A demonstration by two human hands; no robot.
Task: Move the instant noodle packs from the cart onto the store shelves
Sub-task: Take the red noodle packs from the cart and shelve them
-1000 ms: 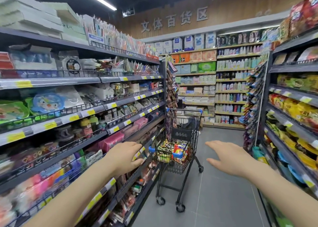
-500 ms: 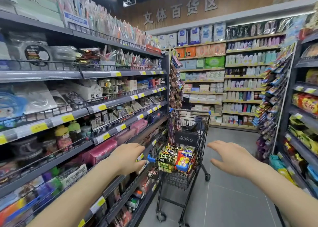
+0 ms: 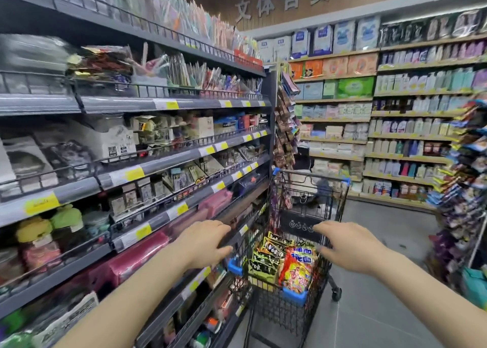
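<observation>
Noodle packs (image 3: 286,260) stacked at the cart's (image 3: 295,296) near end, between and just below both empty, loosely spread hands; right hand (image 3: 347,245) nearer than left hand (image 3: 204,242).

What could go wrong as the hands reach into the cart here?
The noodle packs are heaped loosely in the cart, so pulling one may tip others over the rim. The cart stands close to the left shelves; a push from the left hand or right hand could knock it into them.
</observation>
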